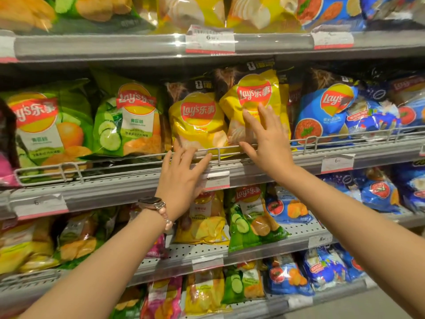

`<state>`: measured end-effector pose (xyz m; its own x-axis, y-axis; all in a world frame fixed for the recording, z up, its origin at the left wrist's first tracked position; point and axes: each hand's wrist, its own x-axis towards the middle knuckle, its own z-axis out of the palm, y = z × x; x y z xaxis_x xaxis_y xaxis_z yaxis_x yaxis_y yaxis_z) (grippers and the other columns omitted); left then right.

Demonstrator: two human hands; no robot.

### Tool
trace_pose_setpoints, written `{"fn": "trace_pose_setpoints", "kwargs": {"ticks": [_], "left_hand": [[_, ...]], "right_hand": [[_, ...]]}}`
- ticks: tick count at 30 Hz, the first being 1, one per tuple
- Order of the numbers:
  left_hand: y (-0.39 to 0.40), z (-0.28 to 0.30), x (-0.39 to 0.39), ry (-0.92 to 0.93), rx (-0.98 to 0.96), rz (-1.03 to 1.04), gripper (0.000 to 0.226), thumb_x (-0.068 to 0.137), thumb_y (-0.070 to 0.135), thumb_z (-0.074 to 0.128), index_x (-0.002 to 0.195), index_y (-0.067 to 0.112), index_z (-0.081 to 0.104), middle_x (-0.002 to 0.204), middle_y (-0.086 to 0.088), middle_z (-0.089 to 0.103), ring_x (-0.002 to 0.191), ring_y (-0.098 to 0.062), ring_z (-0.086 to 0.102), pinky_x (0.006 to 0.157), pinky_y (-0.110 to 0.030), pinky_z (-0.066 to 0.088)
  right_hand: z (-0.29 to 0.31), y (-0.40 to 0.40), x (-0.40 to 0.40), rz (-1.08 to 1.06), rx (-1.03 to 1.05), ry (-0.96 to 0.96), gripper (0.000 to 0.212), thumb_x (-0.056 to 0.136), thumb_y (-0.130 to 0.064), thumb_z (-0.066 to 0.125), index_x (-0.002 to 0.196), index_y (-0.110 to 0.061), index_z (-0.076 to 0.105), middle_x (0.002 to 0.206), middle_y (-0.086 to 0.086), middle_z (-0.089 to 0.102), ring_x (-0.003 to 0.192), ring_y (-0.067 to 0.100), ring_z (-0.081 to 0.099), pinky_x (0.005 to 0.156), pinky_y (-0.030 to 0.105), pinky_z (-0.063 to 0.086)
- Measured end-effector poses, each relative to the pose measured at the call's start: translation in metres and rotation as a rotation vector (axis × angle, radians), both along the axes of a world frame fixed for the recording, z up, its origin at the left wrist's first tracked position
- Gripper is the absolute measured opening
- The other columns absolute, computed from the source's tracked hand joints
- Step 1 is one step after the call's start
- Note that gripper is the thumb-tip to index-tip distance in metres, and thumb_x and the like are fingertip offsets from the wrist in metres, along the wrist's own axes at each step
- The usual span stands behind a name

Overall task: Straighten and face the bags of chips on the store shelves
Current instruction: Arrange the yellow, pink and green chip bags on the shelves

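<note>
- Yellow chip bags sit side by side on the middle shelf, behind its wire front rail; the right yellow bag [253, 104] leans toward ten o'clock, its top corner overlapping the left yellow bag [197, 120], which stands nearly upright.
- Right hand [268, 139] lies flat on the lower face of the leaning bag, fingers [250, 122] straight and spread, thumb reaching to nine o'clock along the wire rail [216, 150]; it presses rather than pinches.
- Left hand [181, 178] reaches up at the foot of the left bag, fingers loosely spread over the rail and touching the bag's bottom edge; it holds nothing.
- Step in hand, as I judge it: squaring this yellow pair. The next move calls for turning the tilted bag's top back toward twelve o'clock and pushing its base level against the rail, while the left hand steadies its neighbour.
- At nine o'clock of the hands stands a green cucumber bag [128, 118], tilted too; at three o'clock a blue bag [322, 116] slumps against the rail.
- In the way: the upper shelf edge [138, 46] hangs close over the bag tops, the blue bag crowds the right side, and a price tag [217, 180] sits just beside the left fingers.
</note>
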<state>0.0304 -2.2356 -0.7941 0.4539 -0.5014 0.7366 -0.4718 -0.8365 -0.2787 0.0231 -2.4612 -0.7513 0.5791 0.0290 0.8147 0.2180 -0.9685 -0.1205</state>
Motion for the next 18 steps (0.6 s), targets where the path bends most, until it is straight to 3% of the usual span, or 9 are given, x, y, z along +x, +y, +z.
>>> {"fn": "trace_pose_setpoints", "kwargs": {"ticks": [5, 7, 10, 14, 16, 18], "left_hand": [[0.007, -0.011, -0.002, 0.003, -0.052, -0.075, 0.088, 0.063, 0.028, 0.087, 0.139, 0.015, 0.045, 0.141, -0.02, 0.046, 0.131, -0.04, 0.041, 0.105, -0.059, 0.03], [0.01, -0.03, -0.007, -0.009, -0.133, -0.129, 0.084, 0.072, 0.028, 0.081, 0.142, 0.015, 0.036, 0.148, -0.019, 0.037, 0.138, -0.036, 0.031, 0.109, -0.057, 0.025], [0.012, -0.073, -0.014, -0.04, -0.162, -0.189, 0.073, 0.074, 0.023, 0.077, 0.134, 0.011, 0.039, 0.141, -0.018, 0.037, 0.133, -0.034, 0.035, 0.11, -0.055, 0.027], [0.007, -0.133, -0.013, 0.065, -0.067, -0.207, 0.064, 0.075, 0.03, 0.071, 0.128, 0.011, 0.041, 0.137, -0.016, 0.036, 0.13, -0.034, 0.035, 0.105, -0.058, 0.034], [0.002, -0.152, -0.011, 0.165, 0.008, -0.212, 0.077, 0.068, 0.037, 0.079, 0.131, 0.013, 0.04, 0.139, -0.016, 0.036, 0.131, -0.034, 0.035, 0.107, -0.057, 0.034], [-0.002, -0.161, -0.007, 0.312, 0.077, -0.107, 0.104, 0.054, 0.052, 0.086, 0.137, 0.015, 0.036, 0.144, -0.018, 0.037, 0.134, -0.037, 0.037, 0.109, -0.055, 0.03]], "right_hand": [[-0.016, 0.0, -0.004, 0.138, 0.073, -0.089, 0.065, 0.09, -0.033, 0.059, 0.148, -0.022, 0.03, 0.158, 0.011, 0.016, 0.147, 0.031, 0.009, 0.116, 0.048, 0.011], [-0.038, 0.002, -0.013, 0.233, 0.105, -0.191, 0.061, 0.09, -0.031, 0.057, 0.144, -0.017, 0.035, 0.154, 0.015, 0.024, 0.144, 0.031, 0.019, 0.114, 0.047, 0.019], [-0.084, 0.003, -0.026, 0.337, 0.08, -0.277, 0.046, 0.087, -0.028, 0.055, 0.13, -0.014, 0.044, 0.139, 0.018, 0.044, 0.128, 0.029, 0.04, 0.105, 0.041, 0.031], [-0.141, -0.002, -0.024, 0.418, 0.099, -0.177, 0.029, 0.087, -0.026, 0.051, 0.115, -0.017, 0.05, 0.115, 0.014, 0.06, 0.11, 0.023, 0.051, 0.092, 0.037, 0.04], [-0.164, -0.006, -0.018, 0.411, 0.156, -0.074, 0.024, 0.087, -0.026, 0.048, 0.11, -0.018, 0.052, 0.107, 0.01, 0.06, 0.104, 0.021, 0.052, 0.088, 0.032, 0.039], [-0.182, -0.012, -0.01, 0.316, 0.25, 0.04, 0.032, 0.086, -0.029, 0.049, 0.113, -0.013, 0.054, 0.112, 0.01, 0.056, 0.106, 0.024, 0.05, 0.091, 0.034, 0.039]]}}
